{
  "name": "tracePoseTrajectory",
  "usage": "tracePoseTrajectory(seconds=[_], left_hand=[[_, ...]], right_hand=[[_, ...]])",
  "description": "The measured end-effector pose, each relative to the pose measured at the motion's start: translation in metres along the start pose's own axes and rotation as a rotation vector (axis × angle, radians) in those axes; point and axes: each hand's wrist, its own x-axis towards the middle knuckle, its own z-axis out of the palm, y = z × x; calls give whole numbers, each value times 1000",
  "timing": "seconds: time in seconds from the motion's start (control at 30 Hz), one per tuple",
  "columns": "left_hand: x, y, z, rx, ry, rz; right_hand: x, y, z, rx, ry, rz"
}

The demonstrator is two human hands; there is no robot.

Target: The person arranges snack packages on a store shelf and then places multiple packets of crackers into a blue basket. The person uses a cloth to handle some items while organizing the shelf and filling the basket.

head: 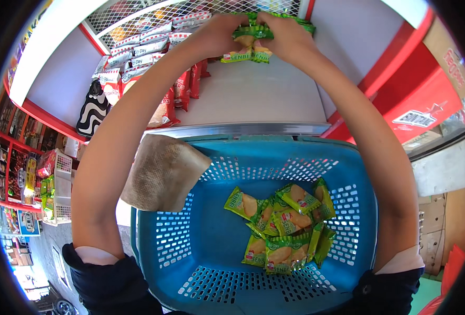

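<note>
My left hand (221,34) and my right hand (287,34) reach to the back of a white shelf (252,94). Between them are green packets of senbei crackers (252,45), gripped from either side, and more green packets (305,26) lie just behind. Red and white rice cracker packets (147,59) stand in rows left of my left hand. Below the shelf edge sits a blue plastic basket (212,204) with several loose green cracker packets (291,222) in its right half. A stained brown cloth (163,173) hangs over its far left corner.
A black-and-white wavy-patterned case (92,112) stands at the shelf's left end. White mesh (138,17) closes the back. Red-edged side panels flank the shelf. At far left are a white crate (61,185) of snacks and stocked red shelves (10,173); a red panel (417,102) stands right.
</note>
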Motion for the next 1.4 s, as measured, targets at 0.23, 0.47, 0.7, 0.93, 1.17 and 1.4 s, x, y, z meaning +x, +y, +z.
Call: tracePoseTrajectory(seconds=[0.23,0.47,0.7,0.93,1.17,1.4], left_hand=[[-68,135,-56,-658,11,-255],[-155,240,-15,-1082,-781,-396],[-177,270,-5,-316,-495,-4],[-99,165,-32,135,27,-3],[-9,76,7,387,-131,-205],[14,-32,47,758,103,-14]], right_hand=[[-114,-26,-124,640,-181,-14],[-245,-67,-171,474,-791,196],[-292,-71,-163,-18,-635,-160],[-189,-62,-129,23,-342,-161],[-59,-10,-33,-80,-203,17],[4,19,41,-293,109,-46]])
